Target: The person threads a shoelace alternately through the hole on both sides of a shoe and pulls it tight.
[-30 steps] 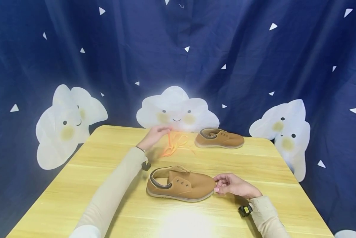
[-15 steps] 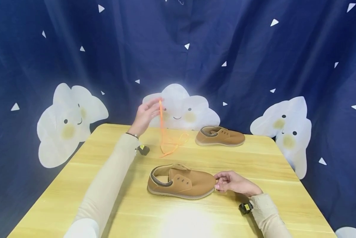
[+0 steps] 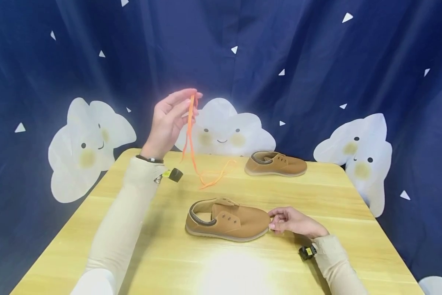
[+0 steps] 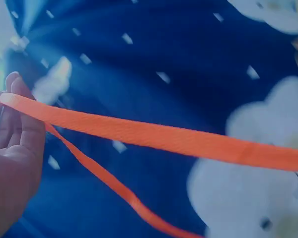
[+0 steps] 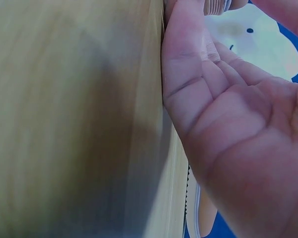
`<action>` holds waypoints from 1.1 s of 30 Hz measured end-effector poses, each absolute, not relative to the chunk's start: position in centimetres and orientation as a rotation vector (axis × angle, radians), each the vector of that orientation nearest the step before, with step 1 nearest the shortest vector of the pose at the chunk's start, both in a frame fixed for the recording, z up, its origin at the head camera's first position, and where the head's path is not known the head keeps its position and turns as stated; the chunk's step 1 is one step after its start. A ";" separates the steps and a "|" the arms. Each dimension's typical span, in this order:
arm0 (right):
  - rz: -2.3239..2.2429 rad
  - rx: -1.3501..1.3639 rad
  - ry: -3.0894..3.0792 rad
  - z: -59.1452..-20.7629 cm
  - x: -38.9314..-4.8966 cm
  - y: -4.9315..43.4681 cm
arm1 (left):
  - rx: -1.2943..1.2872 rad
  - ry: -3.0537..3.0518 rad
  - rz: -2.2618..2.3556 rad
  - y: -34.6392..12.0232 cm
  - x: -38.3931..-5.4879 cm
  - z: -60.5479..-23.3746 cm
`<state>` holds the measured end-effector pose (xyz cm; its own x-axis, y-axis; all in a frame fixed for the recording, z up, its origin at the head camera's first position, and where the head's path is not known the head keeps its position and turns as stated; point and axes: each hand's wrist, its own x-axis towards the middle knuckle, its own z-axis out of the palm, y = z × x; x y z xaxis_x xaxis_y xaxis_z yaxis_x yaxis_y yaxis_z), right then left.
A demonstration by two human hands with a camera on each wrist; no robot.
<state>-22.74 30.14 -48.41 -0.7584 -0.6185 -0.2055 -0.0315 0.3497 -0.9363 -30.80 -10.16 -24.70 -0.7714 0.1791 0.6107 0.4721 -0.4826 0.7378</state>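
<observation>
High over the back of the table, my left hand (image 3: 167,119) pinches an orange shoelace (image 3: 190,137) between thumb and fingers. One strand hangs down to the tabletop, where its lower part lies in a loose curve; a shorter end dangles beside it. The left wrist view shows two flat strands of the shoelace (image 4: 154,136) running from the fingertips. A tan lace-up shoe (image 3: 252,221) with unthreaded eyelets stands upright, toe to the right. My right hand (image 3: 296,223) holds its toe between thumb and curled fingers; the ribbed sole edge (image 5: 217,6) shows at those fingers in the right wrist view.
A matching tan shoe (image 3: 280,165) stands near the back edge of the wooden table (image 3: 162,262), also without a lace. Behind the table hangs a dark blue curtain (image 3: 235,82) printed with smiling clouds. Bright glare lies on the table's front middle.
My left hand has risen from the tabletop and drifted left, lifting much of the shoelace out of its heap. The right hand stays at the shoe's toe.
</observation>
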 end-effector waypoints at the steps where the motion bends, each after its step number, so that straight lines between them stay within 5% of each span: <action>1: -1.423 -0.564 2.076 -48.4 -22.8 30.1 | -1.001 -1.490 -2.349 -10.0 -29.9 -24.2; 9: -1.411 -0.539 2.095 -48.2 -23.0 30.0 | -1.272 -1.485 -2.217 -8.7 -23.2 -22.3; 16: -1.409 -0.538 2.091 -48.1 -22.8 30.0 | -1.543 -1.593 -2.171 -7.4 -19.8 -24.6; 33: -1.179 -0.664 2.203 -46.3 -23.8 29.7 | -1.772 -2.438 -1.839 -3.7 -20.9 -35.1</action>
<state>-23.76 29.68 -46.32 -0.7274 -0.6455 -0.2329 -0.1642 0.4932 -0.8542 -20.88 -3.68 -35.07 -0.4406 0.8647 0.2414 0.4695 -0.0073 0.8829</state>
